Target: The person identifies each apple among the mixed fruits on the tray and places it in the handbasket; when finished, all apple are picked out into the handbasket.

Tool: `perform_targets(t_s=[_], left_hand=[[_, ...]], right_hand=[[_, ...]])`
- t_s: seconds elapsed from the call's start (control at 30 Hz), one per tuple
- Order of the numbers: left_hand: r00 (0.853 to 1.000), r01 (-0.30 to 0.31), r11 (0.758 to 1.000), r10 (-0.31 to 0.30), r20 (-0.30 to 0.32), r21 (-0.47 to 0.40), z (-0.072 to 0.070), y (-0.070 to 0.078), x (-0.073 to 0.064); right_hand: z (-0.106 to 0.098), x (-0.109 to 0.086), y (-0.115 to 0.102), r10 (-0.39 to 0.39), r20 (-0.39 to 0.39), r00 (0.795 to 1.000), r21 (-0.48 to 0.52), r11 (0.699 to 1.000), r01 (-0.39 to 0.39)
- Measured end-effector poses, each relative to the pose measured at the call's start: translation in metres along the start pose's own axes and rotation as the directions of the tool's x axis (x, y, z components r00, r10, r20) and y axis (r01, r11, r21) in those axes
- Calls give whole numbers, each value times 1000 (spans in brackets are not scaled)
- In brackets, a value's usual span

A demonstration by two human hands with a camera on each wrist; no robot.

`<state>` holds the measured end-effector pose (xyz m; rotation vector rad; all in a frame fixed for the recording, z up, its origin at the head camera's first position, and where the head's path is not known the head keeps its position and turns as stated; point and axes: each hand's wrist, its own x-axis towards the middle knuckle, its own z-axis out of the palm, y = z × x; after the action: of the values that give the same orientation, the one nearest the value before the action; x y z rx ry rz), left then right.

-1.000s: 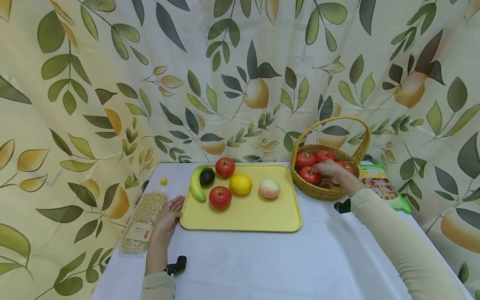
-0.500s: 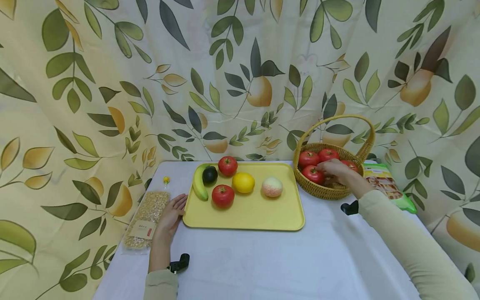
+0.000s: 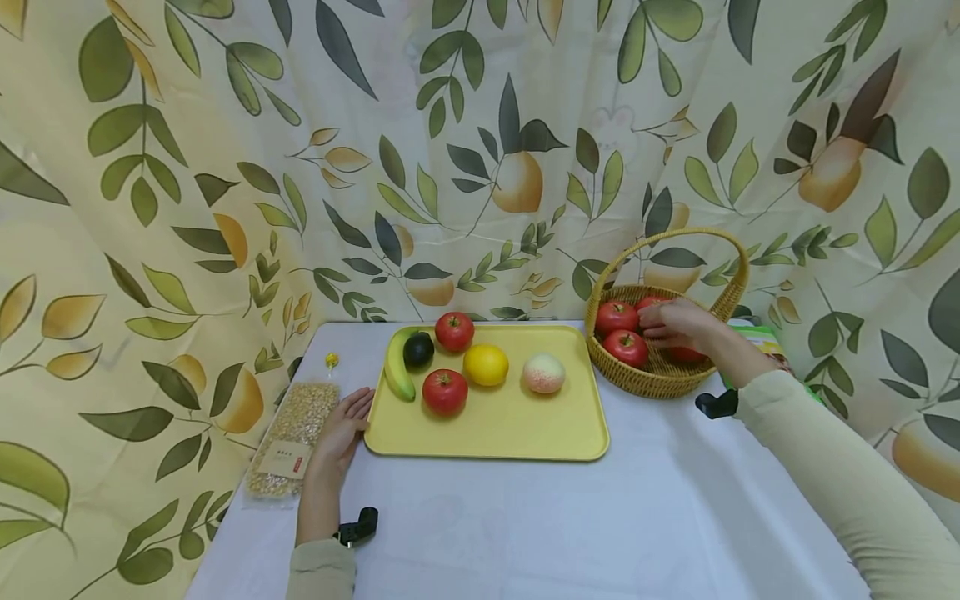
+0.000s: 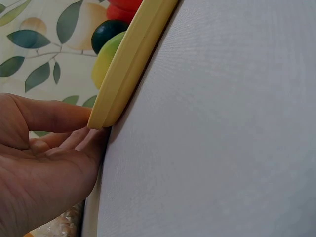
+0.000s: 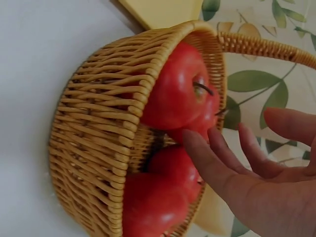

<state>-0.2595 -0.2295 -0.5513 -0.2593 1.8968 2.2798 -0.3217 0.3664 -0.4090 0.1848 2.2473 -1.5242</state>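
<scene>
My left hand (image 3: 342, 433) lies beside the left edge of the yellow tray (image 3: 495, 437), its fingers fairly straight and its thumb touching the rim near the corner. On the tray are a banana (image 3: 398, 367), a dark avocado (image 3: 418, 350), two red apples (image 3: 445, 392), a lemon (image 3: 486, 365) and a pale pink peach (image 3: 543, 374). Over the wicker basket (image 3: 637, 382), my right hand (image 3: 678, 323) has its fingers spread and slightly bent, holding nothing. Several red apples (image 5: 177, 89) sit inside the basket; the hand partly hides some in the head view.
A clear bag of kernels (image 3: 292, 437) lies left of the tray, near a small yellow-topped item (image 3: 332, 360). A green packet (image 3: 761, 337) sits behind my right forearm. The basket's handle (image 3: 675, 235) arches above it. A leaf-patterned curtain (image 3: 480, 167) hangs behind the white table (image 3: 487, 525).
My right hand has come off the front apple in the basket and shifted right and back over the other apples. The left hand stays at the tray.
</scene>
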Motion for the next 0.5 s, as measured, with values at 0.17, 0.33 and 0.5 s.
perform_targets(t_s=[0.17, 0.33, 0.5], left_hand=[[1000, -7, 1000, 7, 10, 4, -1, 1, -2], [1000, -11, 1000, 11, 19, 9, -1, 1, -2], [1000, 3, 1000, -3, -2, 4, 0, 0, 0]], right_hand=[[5, -7, -13, -20, 20, 1000, -40, 999, 21], [18, -16, -24, -46, 29, 999, -75, 996, 48], [30, -23, -31, -71, 50, 996, -109, 991, 76]])
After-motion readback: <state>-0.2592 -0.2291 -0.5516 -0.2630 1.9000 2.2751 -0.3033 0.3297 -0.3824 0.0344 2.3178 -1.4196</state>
